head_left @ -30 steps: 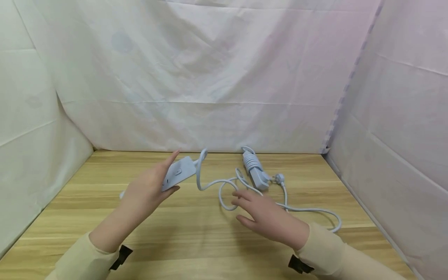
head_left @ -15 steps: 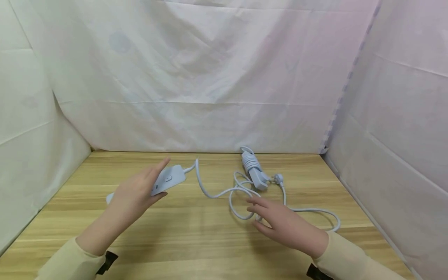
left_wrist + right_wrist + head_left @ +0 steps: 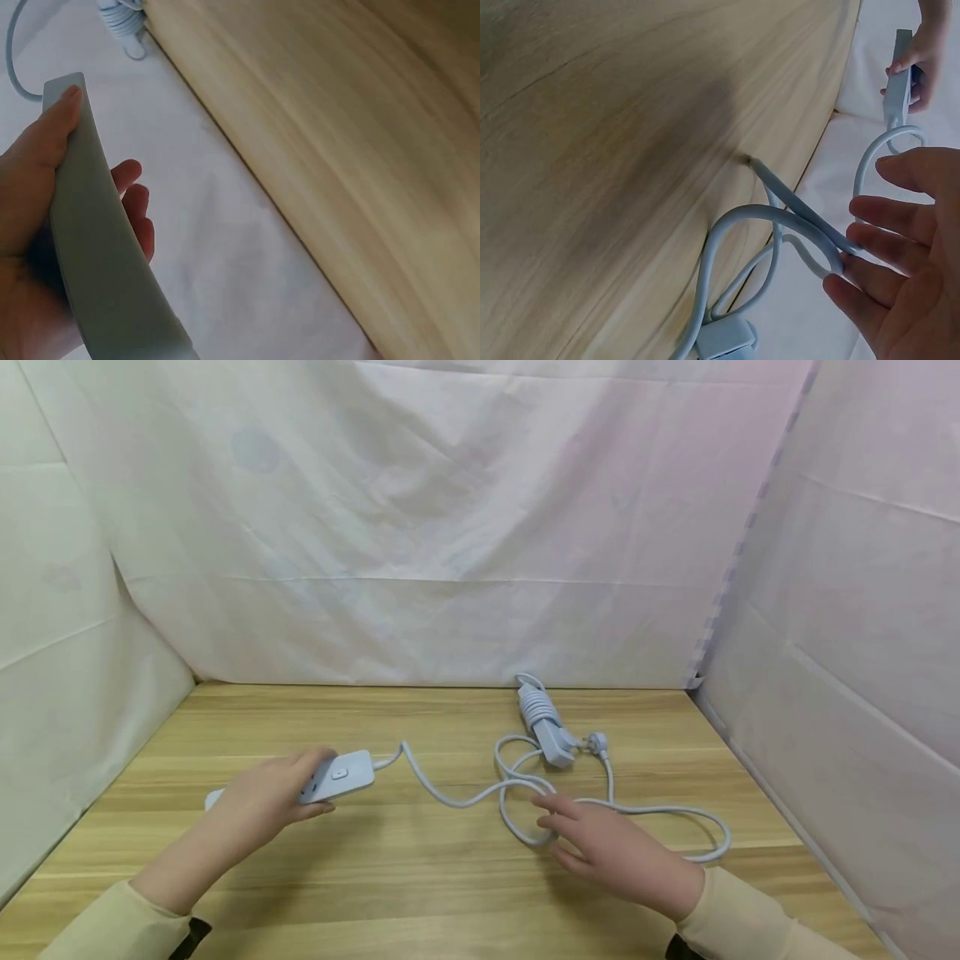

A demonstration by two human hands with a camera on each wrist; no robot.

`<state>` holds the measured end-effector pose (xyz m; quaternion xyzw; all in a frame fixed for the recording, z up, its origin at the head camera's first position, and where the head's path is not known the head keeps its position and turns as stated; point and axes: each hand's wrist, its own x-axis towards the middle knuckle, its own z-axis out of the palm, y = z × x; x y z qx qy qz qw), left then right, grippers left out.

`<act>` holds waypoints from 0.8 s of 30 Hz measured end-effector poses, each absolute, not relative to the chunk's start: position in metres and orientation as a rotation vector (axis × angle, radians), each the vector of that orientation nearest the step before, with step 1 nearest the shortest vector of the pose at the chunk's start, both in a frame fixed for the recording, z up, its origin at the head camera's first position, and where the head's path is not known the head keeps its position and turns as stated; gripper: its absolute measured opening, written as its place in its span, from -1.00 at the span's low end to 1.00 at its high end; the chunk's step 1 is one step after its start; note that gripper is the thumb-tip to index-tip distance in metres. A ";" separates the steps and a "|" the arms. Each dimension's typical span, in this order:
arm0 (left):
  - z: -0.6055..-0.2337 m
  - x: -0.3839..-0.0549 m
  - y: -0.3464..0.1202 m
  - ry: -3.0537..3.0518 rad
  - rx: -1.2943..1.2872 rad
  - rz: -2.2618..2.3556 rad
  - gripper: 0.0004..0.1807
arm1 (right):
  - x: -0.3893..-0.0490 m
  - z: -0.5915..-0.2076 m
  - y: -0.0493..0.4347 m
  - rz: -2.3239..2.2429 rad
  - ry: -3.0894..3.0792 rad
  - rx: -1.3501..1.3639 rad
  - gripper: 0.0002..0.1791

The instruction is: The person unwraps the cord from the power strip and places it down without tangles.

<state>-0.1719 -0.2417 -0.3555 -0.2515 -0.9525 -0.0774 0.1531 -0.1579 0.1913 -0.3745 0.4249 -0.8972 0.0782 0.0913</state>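
A white power strip (image 3: 352,772) is gripped in my left hand (image 3: 258,802), held slanted over the left of the table. The left wrist view shows the strip's long side (image 3: 105,232) with the thumb along one edge and several fingertips behind it. From its end a white cord (image 3: 457,802) runs right into loose loops. My right hand (image 3: 618,858) hovers at these loops with relaxed, parted fingers. In the right wrist view the cord (image 3: 757,211) passes right at the fingertips (image 3: 844,289). Beyond the hand, the cord bends round to a plug (image 3: 597,743).
A second white power strip (image 3: 557,745), with its cord wound round it, lies at the back right beside the plug. White cloth (image 3: 450,527) hangs behind the wooden table (image 3: 420,893) and along both sides.
My left hand has moved left and lower with the power strip, drawing the cord out flatter. The right hand has shifted right, and the cord loops have slid right too.
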 end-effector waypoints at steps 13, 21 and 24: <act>-0.380 -0.178 -0.249 -2.795 -0.782 -0.256 -0.36 | -0.156 -0.382 0.184 0.075 -2.547 1.305 -0.59; -0.383 -0.181 -0.249 -2.864 -0.771 -0.286 -0.37 | -0.154 -0.379 0.200 0.193 -2.625 1.243 -0.48; -0.384 -0.183 -0.251 -2.894 -0.767 -0.310 -0.38 | -0.159 -0.379 0.214 0.222 -2.682 1.146 -0.43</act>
